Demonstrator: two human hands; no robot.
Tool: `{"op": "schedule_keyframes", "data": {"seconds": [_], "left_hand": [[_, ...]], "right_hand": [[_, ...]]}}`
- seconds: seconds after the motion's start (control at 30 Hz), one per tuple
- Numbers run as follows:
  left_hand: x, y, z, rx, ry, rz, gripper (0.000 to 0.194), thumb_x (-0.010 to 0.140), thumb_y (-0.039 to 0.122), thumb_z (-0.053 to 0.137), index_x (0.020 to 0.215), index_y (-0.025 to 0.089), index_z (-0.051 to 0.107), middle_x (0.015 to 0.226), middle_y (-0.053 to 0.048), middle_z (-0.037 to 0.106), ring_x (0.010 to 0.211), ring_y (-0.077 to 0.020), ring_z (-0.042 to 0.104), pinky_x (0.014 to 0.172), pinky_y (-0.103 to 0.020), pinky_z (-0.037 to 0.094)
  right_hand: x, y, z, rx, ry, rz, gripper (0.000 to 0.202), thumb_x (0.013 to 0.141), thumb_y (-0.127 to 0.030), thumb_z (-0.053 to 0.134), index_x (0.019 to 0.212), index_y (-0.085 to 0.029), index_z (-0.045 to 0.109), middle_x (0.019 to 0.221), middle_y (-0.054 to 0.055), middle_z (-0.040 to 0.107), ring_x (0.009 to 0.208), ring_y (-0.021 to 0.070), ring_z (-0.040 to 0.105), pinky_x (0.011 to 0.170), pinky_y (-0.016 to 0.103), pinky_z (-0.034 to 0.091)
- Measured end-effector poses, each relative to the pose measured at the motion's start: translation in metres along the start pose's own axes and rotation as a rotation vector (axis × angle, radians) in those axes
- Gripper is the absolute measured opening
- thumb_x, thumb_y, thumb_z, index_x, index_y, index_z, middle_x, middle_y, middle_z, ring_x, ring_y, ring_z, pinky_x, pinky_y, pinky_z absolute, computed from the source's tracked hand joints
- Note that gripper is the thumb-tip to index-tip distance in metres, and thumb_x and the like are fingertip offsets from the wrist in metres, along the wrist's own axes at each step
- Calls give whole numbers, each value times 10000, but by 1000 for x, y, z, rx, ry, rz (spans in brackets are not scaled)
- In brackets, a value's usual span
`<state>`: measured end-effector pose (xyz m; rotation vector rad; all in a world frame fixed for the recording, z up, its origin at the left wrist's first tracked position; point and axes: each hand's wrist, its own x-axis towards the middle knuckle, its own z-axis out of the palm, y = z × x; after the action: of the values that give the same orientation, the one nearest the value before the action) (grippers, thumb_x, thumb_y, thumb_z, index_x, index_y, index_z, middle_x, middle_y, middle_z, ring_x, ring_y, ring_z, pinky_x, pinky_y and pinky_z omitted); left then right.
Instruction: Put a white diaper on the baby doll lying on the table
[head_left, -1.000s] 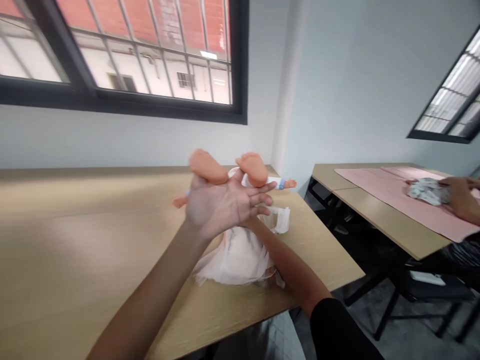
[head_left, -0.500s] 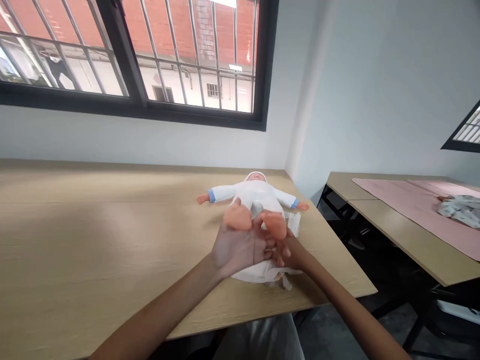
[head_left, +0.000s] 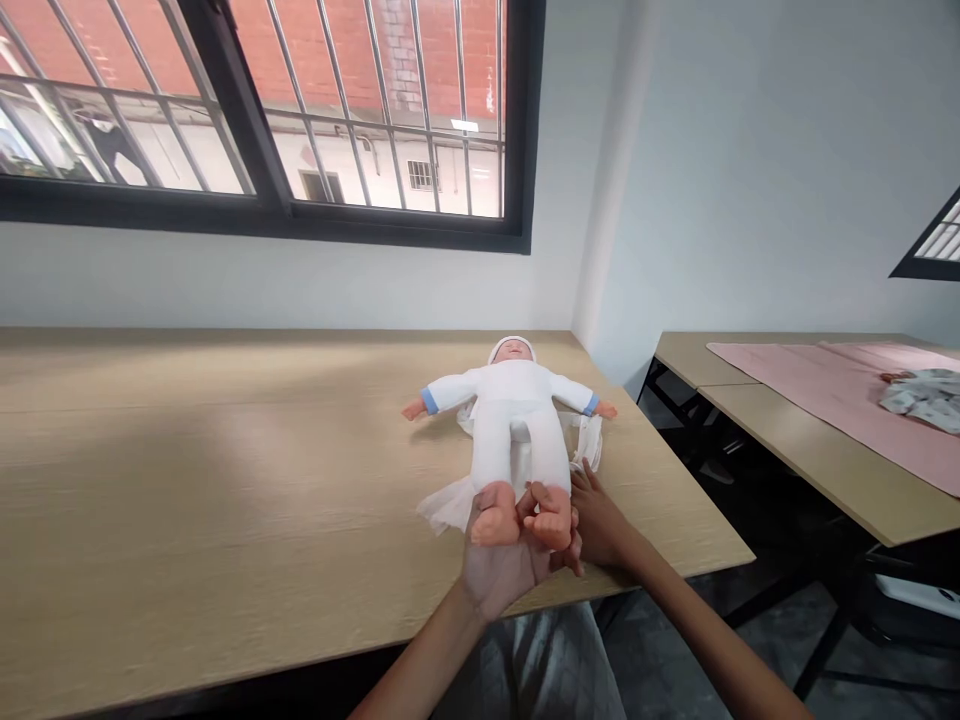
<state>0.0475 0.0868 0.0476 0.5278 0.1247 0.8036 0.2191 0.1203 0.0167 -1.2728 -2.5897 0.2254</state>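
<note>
Filling the foreground, a wooden table (head_left: pixel 225 470) stands below a barred window (head_left: pixel 330 110), with a second table (head_left: pixel 795 425) apart to one side, bearing a pink cloth (head_left: pixel 810 405) and a crumpled bundle (head_left: pixel 922 398). On the nearer table, close to its corner, a doll (head_left: pixel 514 383) in white lies on its back, head toward the wall, arms spread. Under its hips and legs lies what looks like a diaper (head_left: pixel 448 503), spread out past both sides, with one flap (head_left: pixel 591 440) loose beside the doll's hip.

The person's left hand (head_left: pixel 506 565) is palm up beneath the doll's ankles, fingers curled around them. The right hand (head_left: pixel 602 520) rests back up beside the legs, fingertips at the flap; whether they pinch it cannot be told.

A second ago the legs were hoisted toward the camera, the right hand reaching in behind them; now the legs have come down, and that hand is out at the side. The lowering probably means the doll's weight is back over the diaper, which shows no sign of being fastened. Smallest of all, the bare feet (head_left: pixel 495 525) sit just above the left palm, toes up
</note>
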Motion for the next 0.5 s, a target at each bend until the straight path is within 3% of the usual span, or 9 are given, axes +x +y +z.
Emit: {"op": "schedule_keyframes", "data": {"seconds": [0.1,0.2,0.5], "left_hand": [[2,-4,-5,25,-39,47,419,826,583,371,844,197,534,930,-99,565,768,-246,579,700,-416,460],[-2,-5,-4,-6,-17,28,426,831,587,383,864,190,533,942,-91,557,762,-221,573,697,-386,455],[-4,17,19,25,-63,52,412,844,570,371,869,198,546,926,-88,580,732,-237,579,687,-385,425]], "right_hand": [[-1,1,0,-1,-32,10,604,742,-578,653,1279,-311,576,1336,80,550,1341,350,327,1140,581,44],[-2,3,3,-15,-37,21,648,730,-576,654,1301,-286,557,1418,89,468,1373,342,279,1148,560,55],[-2,8,13,2,-1,33,616,814,-472,578,1383,-270,455,1433,78,448,1378,306,273,1148,549,45]]}}
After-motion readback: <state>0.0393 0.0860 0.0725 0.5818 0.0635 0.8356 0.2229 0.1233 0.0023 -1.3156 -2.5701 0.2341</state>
